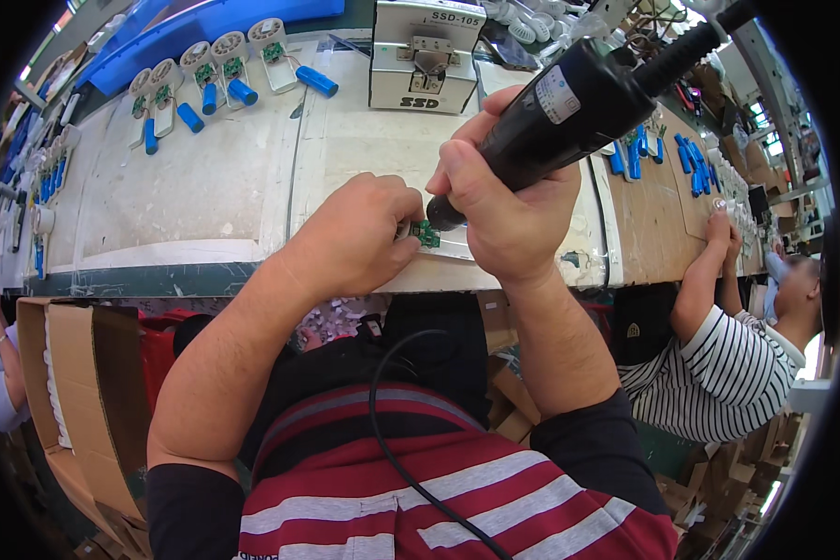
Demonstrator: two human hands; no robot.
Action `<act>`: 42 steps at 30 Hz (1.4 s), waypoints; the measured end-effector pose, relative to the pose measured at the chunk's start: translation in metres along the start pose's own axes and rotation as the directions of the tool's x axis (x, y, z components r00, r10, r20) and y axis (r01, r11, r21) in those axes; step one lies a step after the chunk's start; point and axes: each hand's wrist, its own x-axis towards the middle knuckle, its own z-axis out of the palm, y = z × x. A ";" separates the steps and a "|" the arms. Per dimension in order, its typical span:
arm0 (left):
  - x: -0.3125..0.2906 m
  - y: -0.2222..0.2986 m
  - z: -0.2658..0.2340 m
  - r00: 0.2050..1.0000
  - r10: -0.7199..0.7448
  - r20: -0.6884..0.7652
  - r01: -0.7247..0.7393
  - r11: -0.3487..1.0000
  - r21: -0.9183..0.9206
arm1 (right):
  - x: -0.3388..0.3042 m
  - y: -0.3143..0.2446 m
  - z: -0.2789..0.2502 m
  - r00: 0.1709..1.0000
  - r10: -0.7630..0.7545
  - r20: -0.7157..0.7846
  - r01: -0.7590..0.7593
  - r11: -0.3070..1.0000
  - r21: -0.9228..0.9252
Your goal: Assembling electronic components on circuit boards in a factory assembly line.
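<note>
My right hand (pixel 523 219) is wrapped round a black electric screwdriver (pixel 569 112), tilted so its tip end points down and left. That tip end is right beside a small green circuit board (pixel 427 234) near the table's front edge. My left hand (pixel 364 233) pinches the board's left side with thumb and fingers. Whatever the board sits on is mostly hidden by my hands. Beyond them stands a white box-shaped screw feeder (pixel 387 79) with a metal mechanism on its front.
Several white fan housings (pixel 268 37) with green boards and blue cylindrical batteries (pixel 317 80) lie at the back left, before a blue bin (pixel 205 21). More batteries (pixel 691 159) lie right, near a co-worker in a striped shirt (pixel 742 373). A cardboard box (pixel 93 401) stands lower left.
</note>
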 end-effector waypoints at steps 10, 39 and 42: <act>-0.001 -0.002 0.000 0.999 0.038 0.006 -0.039 0.997 0.061 | 0.085 -0.019 0.001 0.978 -0.175 -0.113 0.160 0.979 -0.128; -0.005 0.002 -0.002 1.000 0.002 0.019 -0.003 0.998 0.062 | 0.197 0.058 0.006 0.969 -0.019 -0.245 -0.014 0.991 -0.132; -0.006 0.001 -0.002 1.000 0.006 0.004 -0.006 0.999 0.050 | 0.195 0.054 0.012 0.976 0.011 -0.216 -0.033 0.995 -0.099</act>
